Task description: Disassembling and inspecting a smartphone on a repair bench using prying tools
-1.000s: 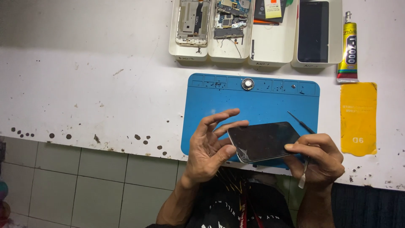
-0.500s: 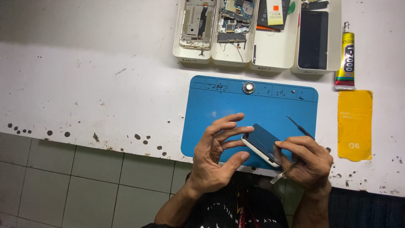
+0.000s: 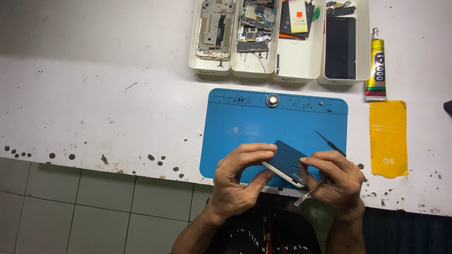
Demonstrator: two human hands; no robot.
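Note:
Both hands hold a smartphone (image 3: 288, 161) with a dark screen and a white edge, tilted over the near edge of a blue work mat (image 3: 263, 124). My left hand (image 3: 238, 181) grips its left end with thumb below and fingers on top. My right hand (image 3: 333, 181) clasps the right end and also holds a thin metal pry tool (image 3: 307, 194) that sticks out below the phone.
Several white trays at the back hold a phone frame (image 3: 215, 29), a circuit board (image 3: 254, 23), a battery (image 3: 295, 16) and a dark screen panel (image 3: 340, 47). A glue tube (image 3: 376, 65), a yellow plastic sheet (image 3: 388, 137), a thin black tool (image 3: 329, 143) and a round metal part (image 3: 272, 100) lie nearby.
The phone has been turned from lying flat, screen up, to a steep tilt between both hands. The left fingers have closed onto its end.

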